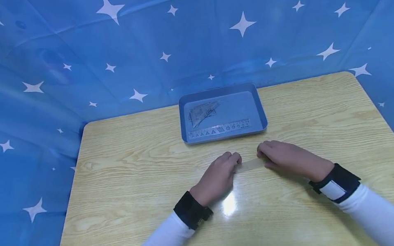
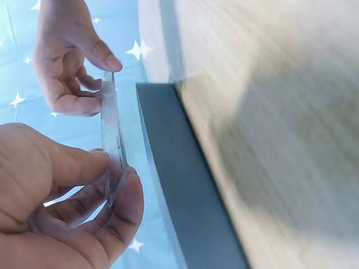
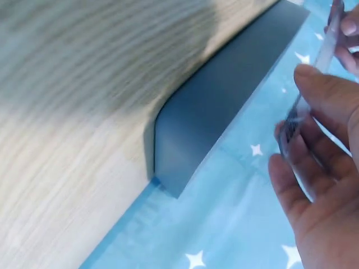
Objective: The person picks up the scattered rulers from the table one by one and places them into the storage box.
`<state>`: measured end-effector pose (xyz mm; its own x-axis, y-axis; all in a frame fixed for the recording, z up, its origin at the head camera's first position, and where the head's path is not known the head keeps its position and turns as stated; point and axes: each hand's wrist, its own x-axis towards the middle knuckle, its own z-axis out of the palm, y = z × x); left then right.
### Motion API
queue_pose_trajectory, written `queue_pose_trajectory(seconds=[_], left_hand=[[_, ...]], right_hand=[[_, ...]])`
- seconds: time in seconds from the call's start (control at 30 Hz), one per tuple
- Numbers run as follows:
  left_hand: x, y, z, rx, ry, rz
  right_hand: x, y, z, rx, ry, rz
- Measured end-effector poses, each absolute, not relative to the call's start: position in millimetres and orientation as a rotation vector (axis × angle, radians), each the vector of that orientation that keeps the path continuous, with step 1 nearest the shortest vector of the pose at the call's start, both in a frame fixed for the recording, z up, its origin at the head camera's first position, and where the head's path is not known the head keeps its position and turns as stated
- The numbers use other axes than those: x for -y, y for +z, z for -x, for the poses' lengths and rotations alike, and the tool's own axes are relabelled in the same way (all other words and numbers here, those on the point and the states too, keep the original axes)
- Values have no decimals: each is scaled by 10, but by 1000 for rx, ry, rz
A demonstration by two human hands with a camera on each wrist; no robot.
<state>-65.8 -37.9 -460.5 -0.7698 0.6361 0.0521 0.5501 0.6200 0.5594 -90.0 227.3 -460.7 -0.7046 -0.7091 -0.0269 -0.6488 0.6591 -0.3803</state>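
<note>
Between the two hands spans a flat, see-through strip, a clear plastic ruler [image 1: 250, 165] by its look, with small dark marks [image 3: 291, 128] near one end. The left hand [image 1: 220, 177] pinches its left end between thumb and fingers, as the left wrist view shows. At the other end the right hand [image 1: 291, 159] holds it with thumb and curled fingers. The strip is raised off the table, and its ends are partly hidden by the fingers. Beyond the hands stands a blue-grey tray [image 1: 226, 136].
Inside the tray lie a clear ruler with cut-out shapes [image 1: 220, 128] and overlapping clear set squares [image 1: 201, 113]. The tray sits at the back of a wood-grain table [image 1: 130, 156]. A blue star-patterned cloth [image 1: 204, 34] hangs behind and at the sides.
</note>
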Motion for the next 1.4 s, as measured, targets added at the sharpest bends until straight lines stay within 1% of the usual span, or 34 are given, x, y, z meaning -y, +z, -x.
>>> queue_pose_trajectory(seconds=[0.27,0.57,0.73,0.97,1.23,1.4], left_hand=[[488,-4396,848,-2718,999,-859],[542,-4204,1070,-2800,967,-849],[549,-4183,1192,-2810,881,-826],[557,-4182,1402,-2858,805,-916],[539,-4154,1639,-2821,694,-876],[520,-4152,1804,-2801,607,-867]], right_hand=[[-2137,-4363,1028,-2836,-431,1207],[-2053,-4231,1313,-3010,-333,1347],[-2019,-4192,1464,-3016,-349,1327],[-1981,-4186,1704,-2995,-325,1268],[-1969,-4204,1966,-2957,-218,1333],[-1938,-4201,2112,-2927,-180,1322]])
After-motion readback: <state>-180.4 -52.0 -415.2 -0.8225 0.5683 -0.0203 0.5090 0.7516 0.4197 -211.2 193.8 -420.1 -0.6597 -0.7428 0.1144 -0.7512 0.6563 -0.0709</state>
